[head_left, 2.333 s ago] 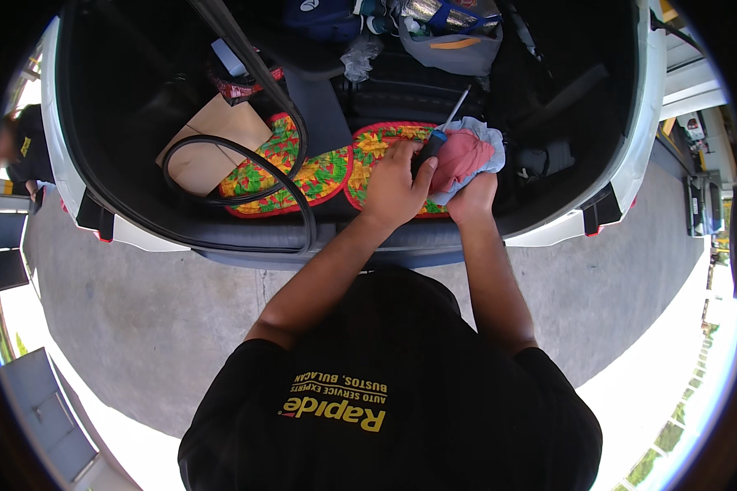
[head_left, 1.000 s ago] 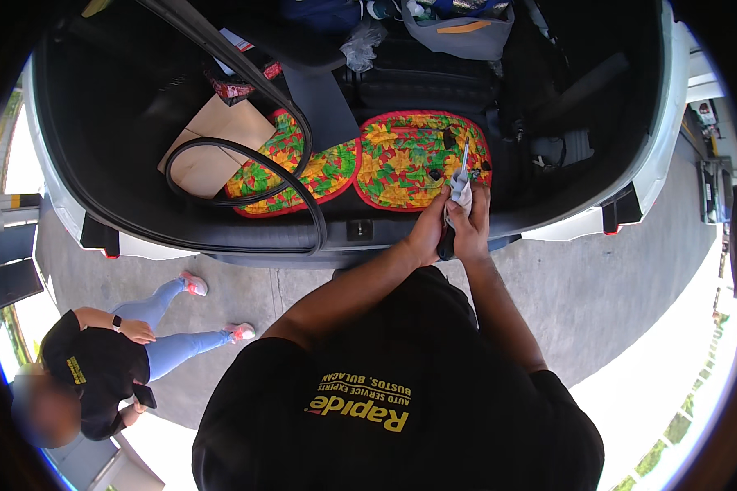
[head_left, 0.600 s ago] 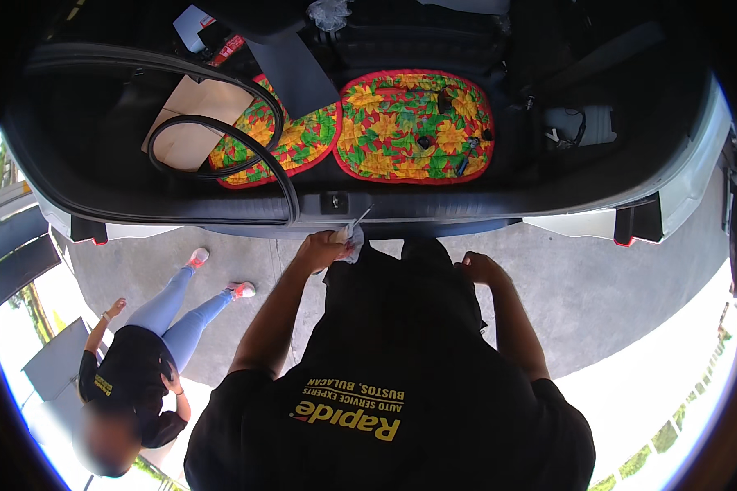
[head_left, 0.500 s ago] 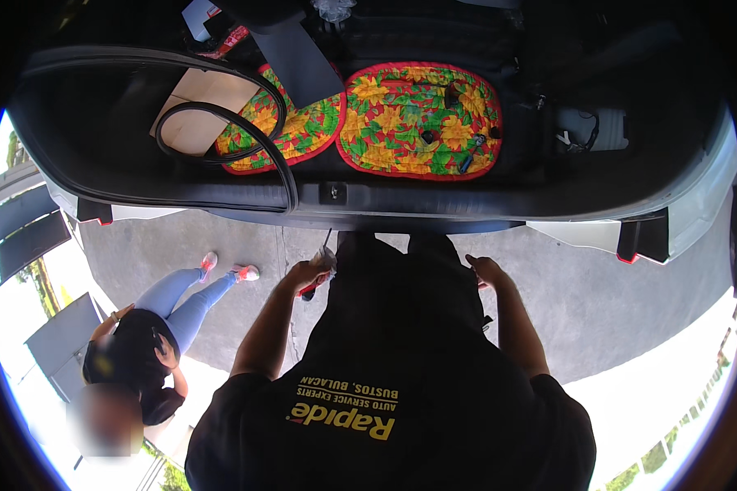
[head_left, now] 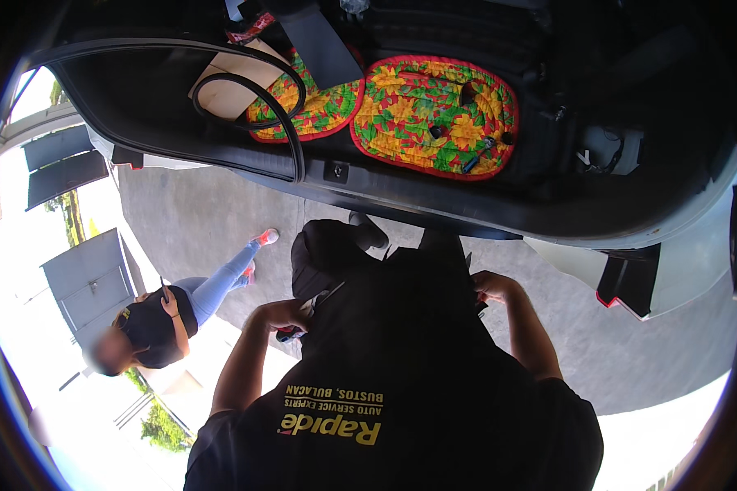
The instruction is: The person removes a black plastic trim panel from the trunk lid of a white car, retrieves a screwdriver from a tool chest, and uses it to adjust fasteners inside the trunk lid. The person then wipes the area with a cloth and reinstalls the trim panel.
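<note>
At my left thigh, my left hand (head_left: 287, 314) is closed around what looks like a screwdriver (head_left: 290, 334). Its dark handle has red on it, and the thin shaft points up past my fingers. Something pale shows by the fingers. My right hand (head_left: 495, 287) is at my right hip with its fingers curled; what they hold, if anything, is hidden. In front of me is a car's open trunk. A black rubber seal (head_left: 291, 135) hangs loose in loops over its sill (head_left: 377, 192).
Two floral quilted mats (head_left: 401, 106) lie in the trunk, small dark parts on the right one. Cardboard (head_left: 236, 82) and a dark grey panel (head_left: 323, 49) are at the left, a grey tray (head_left: 618, 151) at the right. A person (head_left: 164, 323) stands to my left.
My view has turned and my body has moved back from the trunk sill, left leg bent. Both hands have moved down in the picture. The person on the left has shifted position.
</note>
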Tool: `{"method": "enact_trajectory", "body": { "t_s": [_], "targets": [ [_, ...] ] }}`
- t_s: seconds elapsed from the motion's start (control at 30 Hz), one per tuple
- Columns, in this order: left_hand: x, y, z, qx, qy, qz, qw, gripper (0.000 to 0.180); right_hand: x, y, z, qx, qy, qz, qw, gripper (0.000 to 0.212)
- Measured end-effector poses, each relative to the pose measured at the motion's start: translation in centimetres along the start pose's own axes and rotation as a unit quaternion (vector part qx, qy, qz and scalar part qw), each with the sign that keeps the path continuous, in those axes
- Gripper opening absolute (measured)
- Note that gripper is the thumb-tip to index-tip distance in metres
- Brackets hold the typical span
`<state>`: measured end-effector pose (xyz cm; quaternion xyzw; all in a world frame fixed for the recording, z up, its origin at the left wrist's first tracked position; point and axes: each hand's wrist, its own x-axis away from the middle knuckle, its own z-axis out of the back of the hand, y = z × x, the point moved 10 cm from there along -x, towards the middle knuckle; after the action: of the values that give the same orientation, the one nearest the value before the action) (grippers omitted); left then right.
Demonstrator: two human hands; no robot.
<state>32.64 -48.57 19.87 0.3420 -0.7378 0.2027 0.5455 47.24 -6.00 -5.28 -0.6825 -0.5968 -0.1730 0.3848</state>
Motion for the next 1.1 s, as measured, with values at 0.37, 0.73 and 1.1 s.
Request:
{"method": "enact_trajectory", "body": {
  "t_s": [0.37,0.73,1.1],
  "targets": [
    [11.0,24.4,-1.1,-0.003,0.309,-0.335,0.89,0.032,1.5,-12.9,3.6,0.503,0.265,0.05,0.821,0.024],
    [1.1,41.9,-18.3,-0.532,0.225,-0.29,0.763,0.052,18.9,-32.5,-8.2,-0.058,0.274,0.542,0.792,0.045],
    [-9.2,55.7,-13.6,-0.549,0.029,-0.275,0.789,0.048,17.4,-30.0,6.7,-0.352,0.442,0.57,0.597,0.026]
  ]
}}
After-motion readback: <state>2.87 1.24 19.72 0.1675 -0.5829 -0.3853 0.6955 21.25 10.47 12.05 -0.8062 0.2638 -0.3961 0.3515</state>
